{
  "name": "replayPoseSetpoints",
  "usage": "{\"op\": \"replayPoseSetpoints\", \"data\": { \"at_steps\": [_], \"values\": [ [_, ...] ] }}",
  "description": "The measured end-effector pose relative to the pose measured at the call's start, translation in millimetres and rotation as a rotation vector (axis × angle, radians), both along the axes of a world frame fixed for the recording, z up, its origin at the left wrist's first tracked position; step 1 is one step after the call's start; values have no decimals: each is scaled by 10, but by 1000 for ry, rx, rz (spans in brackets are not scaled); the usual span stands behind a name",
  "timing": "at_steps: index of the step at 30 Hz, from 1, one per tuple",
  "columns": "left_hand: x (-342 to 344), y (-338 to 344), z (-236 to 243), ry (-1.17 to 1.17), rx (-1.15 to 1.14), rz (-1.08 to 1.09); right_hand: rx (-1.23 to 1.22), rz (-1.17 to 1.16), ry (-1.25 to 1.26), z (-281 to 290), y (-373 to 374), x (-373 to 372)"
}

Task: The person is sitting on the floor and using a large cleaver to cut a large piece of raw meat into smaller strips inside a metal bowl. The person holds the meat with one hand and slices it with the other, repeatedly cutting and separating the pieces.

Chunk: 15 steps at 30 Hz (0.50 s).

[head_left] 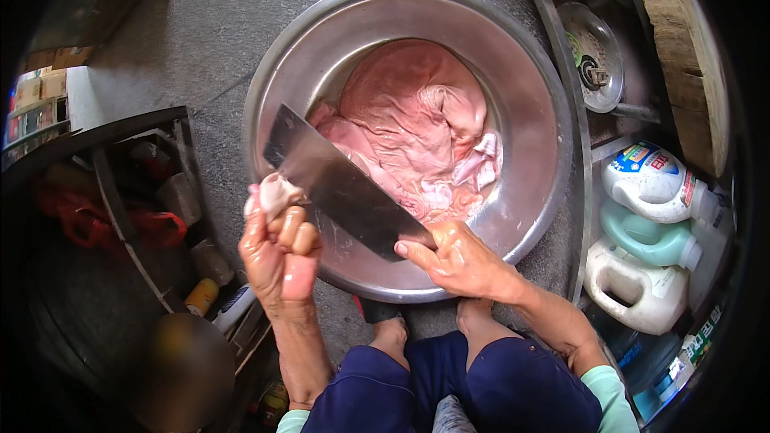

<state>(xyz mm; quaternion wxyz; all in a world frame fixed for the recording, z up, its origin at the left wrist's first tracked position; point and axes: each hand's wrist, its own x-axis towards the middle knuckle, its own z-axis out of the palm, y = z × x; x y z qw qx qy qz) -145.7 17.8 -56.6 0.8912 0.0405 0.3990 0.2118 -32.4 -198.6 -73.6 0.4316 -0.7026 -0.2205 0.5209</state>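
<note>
My right hand (461, 261) grips the handle end of a wide, dark-bladed cleaver (341, 180), which slants up and to the left over a large metal basin (533, 124). Pinched in my left hand (281, 252) is a small pale piece of meat (279, 195), close against the blade's left edge. Wet pink meat (409, 112), in soft folds like skin or offal, lies heaped in the basin; the blade hides part of it. Both hands look wet. The cleaver's handle is covered by my right fingers.
Several plastic jugs (638, 285) stand on a low shelf at the right, below a thick wooden block (682, 64). A clear round dish (593, 56) sits nearby. At the left is a rack (116, 184) with a red plastic bag (120, 220). The basin rests on grey floor (216, 24).
</note>
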Motion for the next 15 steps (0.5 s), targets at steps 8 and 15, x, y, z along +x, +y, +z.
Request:
{"op": "replayPoseSetpoints", "data": {
  "at_steps": [8,15],
  "values": [
    [-39,17,182,-80,320,-66,-225,-181,-247,-423,-414,51],
    [431,-172,-503,633,1220,-522,-217,-419,-183,46,-463,383]
  ]
}}
